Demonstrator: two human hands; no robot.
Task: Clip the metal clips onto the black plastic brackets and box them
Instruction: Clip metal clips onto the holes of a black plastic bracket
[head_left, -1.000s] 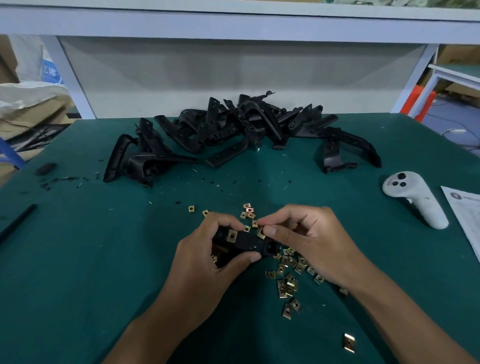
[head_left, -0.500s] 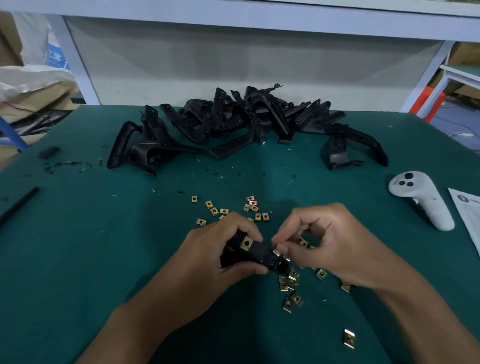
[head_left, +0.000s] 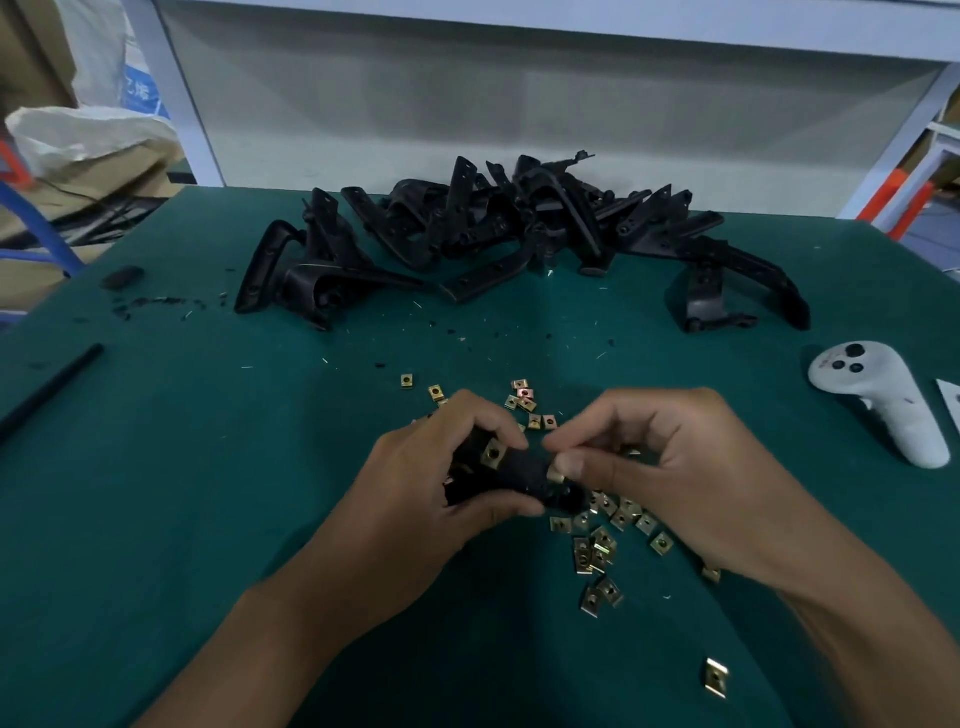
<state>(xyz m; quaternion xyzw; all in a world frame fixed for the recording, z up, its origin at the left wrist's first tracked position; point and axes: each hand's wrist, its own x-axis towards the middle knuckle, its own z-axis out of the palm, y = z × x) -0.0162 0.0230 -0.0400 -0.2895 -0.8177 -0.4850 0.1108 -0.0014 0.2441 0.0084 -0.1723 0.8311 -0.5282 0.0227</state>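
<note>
My left hand (head_left: 426, 499) grips a black plastic bracket (head_left: 519, 475) just above the green table (head_left: 156, 493). One brass-coloured metal clip (head_left: 493, 453) sits on the bracket near my left fingers. My right hand (head_left: 670, 467) pinches a second metal clip (head_left: 557, 474) against the bracket's right end, thumb on top. Several loose clips (head_left: 597, 551) lie scattered under and around my hands, with a few more (head_left: 522, 397) just beyond them. A pile of black brackets (head_left: 519, 223) lies at the back of the table.
A white handheld controller (head_left: 878, 405) lies at the right, with a paper corner (head_left: 950, 392) at the edge. A black rod (head_left: 49, 387) and black scraps (head_left: 122, 278) lie at the left. One stray clip (head_left: 716, 675) sits near the front right.
The bracket and both hands have drifted slightly toward me. My right hand has brought a clip from above the bracket down onto its right end.
</note>
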